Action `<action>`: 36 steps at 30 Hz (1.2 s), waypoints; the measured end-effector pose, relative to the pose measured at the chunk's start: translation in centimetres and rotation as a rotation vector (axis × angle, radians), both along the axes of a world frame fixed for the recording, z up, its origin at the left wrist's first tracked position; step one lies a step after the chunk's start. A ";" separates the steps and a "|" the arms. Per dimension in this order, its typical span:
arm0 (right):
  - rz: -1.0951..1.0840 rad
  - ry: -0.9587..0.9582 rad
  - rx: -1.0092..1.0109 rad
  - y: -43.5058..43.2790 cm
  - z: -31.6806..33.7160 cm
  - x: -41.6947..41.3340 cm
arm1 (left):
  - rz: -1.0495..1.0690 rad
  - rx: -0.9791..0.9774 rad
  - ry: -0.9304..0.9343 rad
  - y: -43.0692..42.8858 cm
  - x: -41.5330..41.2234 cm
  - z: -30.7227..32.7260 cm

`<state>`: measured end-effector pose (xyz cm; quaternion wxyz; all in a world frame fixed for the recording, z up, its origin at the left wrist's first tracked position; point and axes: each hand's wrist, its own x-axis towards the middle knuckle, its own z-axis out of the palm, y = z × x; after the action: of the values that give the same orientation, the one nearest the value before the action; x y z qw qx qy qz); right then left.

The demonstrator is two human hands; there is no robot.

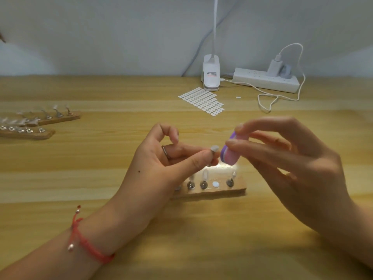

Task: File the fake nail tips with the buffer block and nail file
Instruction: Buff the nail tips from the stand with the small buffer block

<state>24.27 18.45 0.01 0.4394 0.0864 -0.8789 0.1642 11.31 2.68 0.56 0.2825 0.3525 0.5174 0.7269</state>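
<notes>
**Pinching a fake nail tip (pixel 215 148) beside the buffer block (pixel 231 156)**

Both of my hands are raised above a pale wooden surface (pixel 80 178). My left grip (pixel 161 168) pinches the small grey-white nail tip between the thumb and a finger that wears a thin ring (pixel 165 152). The forefinger is curled up above them. The tip pokes up just past my fingertips. A red cord bracelet (pixel 86 245) circles that wrist.

My right grip (pixel 292 168) pinches the buffer block between the thumb and fingertips, with the other fingers loosely bent. The block is small and rounded, pink on its face with a purple edge, and it is held tilted. Its purple edge sits just beside the nail tip; I cannot tell whether they touch.

Under my hands a wooden holder (pixel 232 191) lies on the surface, partly hidden by my left grip. It carries a row of metal pegs (pixel 203 184) and one white oval sticker (pixel 215 184).

Farther back lie a sheet of white stickers (pixel 201 102), a white lamp clip (pixel 211 73) and a white power strip (pixel 264 79) with a charger (pixel 273 67) and a looped cable (pixel 268 98). Two more wooden holders (pixel 58 117) rest at the far left, blurred.
</notes>
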 end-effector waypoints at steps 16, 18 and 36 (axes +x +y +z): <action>0.072 -0.026 -0.051 -1.1 -0.2 -0.2 | -0.018 -0.013 0.065 0.0 0.1 -0.1; 0.076 -0.036 0.011 -1.1 -0.4 -0.2 | -0.010 -0.021 0.065 -0.1 0.1 0.0; 0.085 -0.005 -0.081 -0.6 -0.2 -0.6 | 0.047 -0.115 0.179 0.0 -0.1 0.1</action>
<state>23.66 17.82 -0.22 0.4329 0.1053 -0.8683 0.2182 11.21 2.68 0.67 0.2379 0.3869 0.5894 0.6681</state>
